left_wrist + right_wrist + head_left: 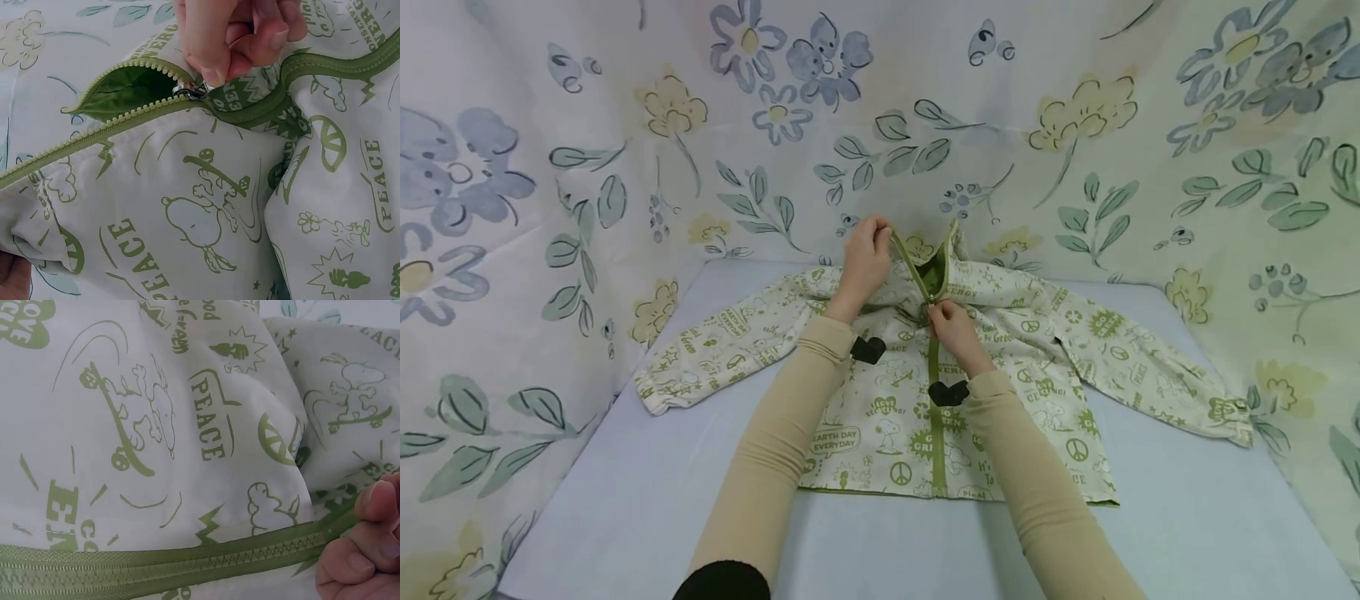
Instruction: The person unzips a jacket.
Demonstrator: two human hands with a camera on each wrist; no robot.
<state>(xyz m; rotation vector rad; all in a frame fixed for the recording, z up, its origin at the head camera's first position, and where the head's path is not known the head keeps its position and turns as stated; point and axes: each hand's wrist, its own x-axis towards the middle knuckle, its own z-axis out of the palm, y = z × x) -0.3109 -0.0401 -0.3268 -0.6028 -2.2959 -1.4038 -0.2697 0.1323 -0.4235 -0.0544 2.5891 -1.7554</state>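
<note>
– Behind the white table [625, 517], what is being hung?

– A pale cloth [880, 92] is being hung, with blue and yellow flowers and green leafy sprigs being shown on it, and both sides are being enclosed by it as well.

– And on the table, what is being displayed?

– A jacket [880, 408] is being displayed front up, its hem [955, 498] being turned toward the near side and its jacket sleeves [722, 350] being spread left and right. Green slogans, peace signs and a cartoon dog are being carried by the pale fabric.

– How is the zip [937, 450] being arranged?

– Down to the hem, its two green tapes are being shown joined; up at the collar [957, 246] they are being shown parted, and green lining [128, 90] is being exposed between the toothed edges.

– By whom is it being handled?

– By a person, beige sleeves [775, 450] being worn. By the left hand [867, 258], the upper end of one zip edge is being pinched between thumb and fingers. By the right hand [957, 333], its fingers being curled in, the pull tab [205, 89] of the small metal slider [185, 90] is being gripped under the thumb.
</note>
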